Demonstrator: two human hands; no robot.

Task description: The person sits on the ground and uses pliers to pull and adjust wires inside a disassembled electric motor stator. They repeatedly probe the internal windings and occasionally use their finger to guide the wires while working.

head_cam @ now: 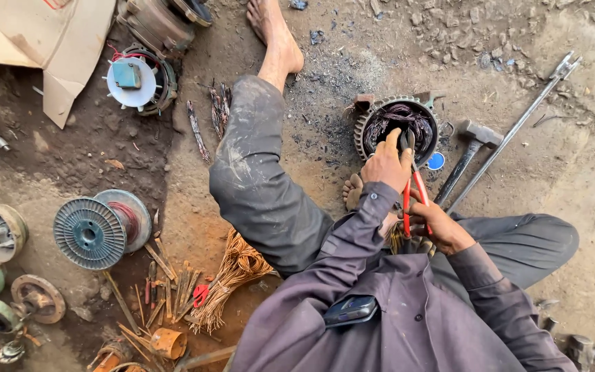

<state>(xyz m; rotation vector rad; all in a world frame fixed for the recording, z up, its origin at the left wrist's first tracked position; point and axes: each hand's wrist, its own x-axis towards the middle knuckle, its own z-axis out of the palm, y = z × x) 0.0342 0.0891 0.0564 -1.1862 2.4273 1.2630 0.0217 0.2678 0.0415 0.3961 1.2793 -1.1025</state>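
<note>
My left hand [385, 164] steadies the stator [395, 129], my right hand [435, 222] grips red cutters [413, 189]; its windings remain uncut.

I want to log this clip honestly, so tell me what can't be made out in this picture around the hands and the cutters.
Head view:
- Cutter blades: too small and dark to tell whether they grip a wire in the motor shell.
- Red handles: partly covered by the right hand.
- Left hand fingertips: hidden against the dark windings.
- Long rod: lower end hidden behind the knee.
</note>
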